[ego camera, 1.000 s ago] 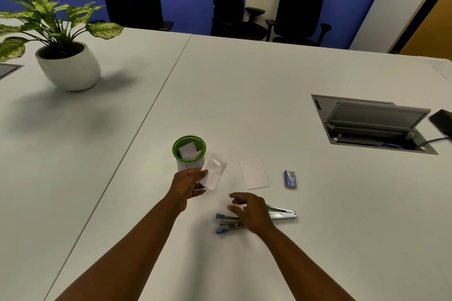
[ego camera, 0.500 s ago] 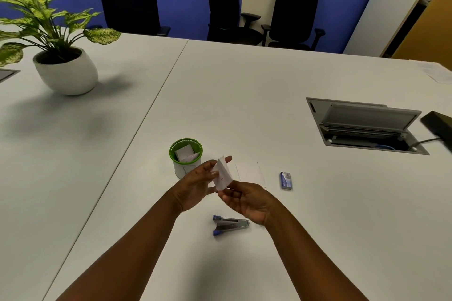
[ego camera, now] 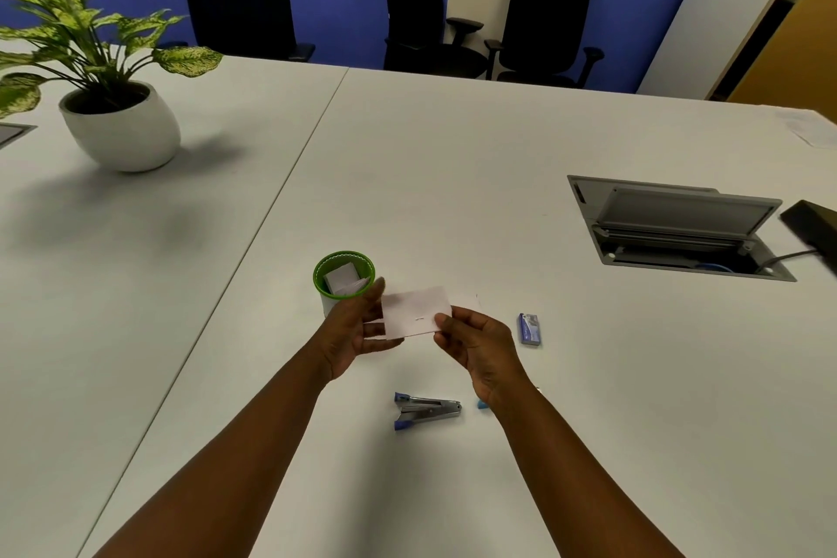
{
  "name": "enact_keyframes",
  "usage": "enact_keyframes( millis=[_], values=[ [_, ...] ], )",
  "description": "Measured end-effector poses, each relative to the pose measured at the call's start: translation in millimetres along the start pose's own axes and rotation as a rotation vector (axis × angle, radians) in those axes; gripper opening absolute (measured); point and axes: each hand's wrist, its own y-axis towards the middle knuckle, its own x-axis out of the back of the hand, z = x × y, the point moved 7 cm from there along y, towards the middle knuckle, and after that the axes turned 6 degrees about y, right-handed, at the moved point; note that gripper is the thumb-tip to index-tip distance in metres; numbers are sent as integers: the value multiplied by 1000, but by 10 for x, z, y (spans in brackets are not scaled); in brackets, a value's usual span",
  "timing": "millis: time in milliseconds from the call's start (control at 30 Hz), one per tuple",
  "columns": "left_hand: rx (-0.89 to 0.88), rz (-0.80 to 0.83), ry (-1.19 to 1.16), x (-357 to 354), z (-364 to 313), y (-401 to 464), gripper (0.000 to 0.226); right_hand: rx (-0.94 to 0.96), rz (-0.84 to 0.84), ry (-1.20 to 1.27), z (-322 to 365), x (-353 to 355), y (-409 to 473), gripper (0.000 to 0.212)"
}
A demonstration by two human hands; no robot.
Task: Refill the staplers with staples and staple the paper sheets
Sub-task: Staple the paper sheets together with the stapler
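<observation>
Left hand (ego camera: 351,333) is pinching the left edge of a small white paper slip (ego camera: 416,313), thumb on the near face, fingers behind. Right hand (ego camera: 475,342) is pinching the slip's right lower corner between thumb and fingertips. We are seeing the slip held flat-on to the camera, above the table (ego camera: 453,172), just in front of the green cup (ego camera: 344,275). A small dark mark is showing on the slip near the right thumb; we are reading it as a staple, though it is too small to be sure.

The stapler (ego camera: 425,410) is lying on the table near the body, between the two forearms, untouched. A blue bit (ego camera: 482,405) is peeking out beside the right wrist; we cannot tell what it belongs to. The staple box (ego camera: 529,329) is sitting just right of the right hand. More folded slips are standing in the cup. A further sheet edge is showing behind the held slip, on the table.

Handling, as we are judging it: the slip is very light and thin, bending easily and liable to slide between dry fingers, so edge or corner pinches are suiting it, clear of the staple spot. The stapler looks like rigid metal with smooth sides; we would be taking it along its body, away from the open mouth.
</observation>
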Motion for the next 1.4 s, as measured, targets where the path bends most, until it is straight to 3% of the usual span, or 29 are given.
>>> enact_keyframes(
  millis=[133,400,733,833,1000,1400],
  values=[
    [26,64,148,-52,55,8,13,54,-14,-33,49,-4,-5,11],
    [40,88,33,-119,67,25,12,-38,43,90,36,-40,-18,9],
    [10,78,126,-153,45,23,12,20,57,-194,47,-57,22,14],
    [10,75,132,-173,49,16,11,39,49,-252,50,-58,25,23],
    [13,76,137,-184,53,14,9,56,18,-284,63,-40,25,34],
    [37,57,174,-191,123,-4,11,21,25,-350,-4,-42,34,34]
  ],
)
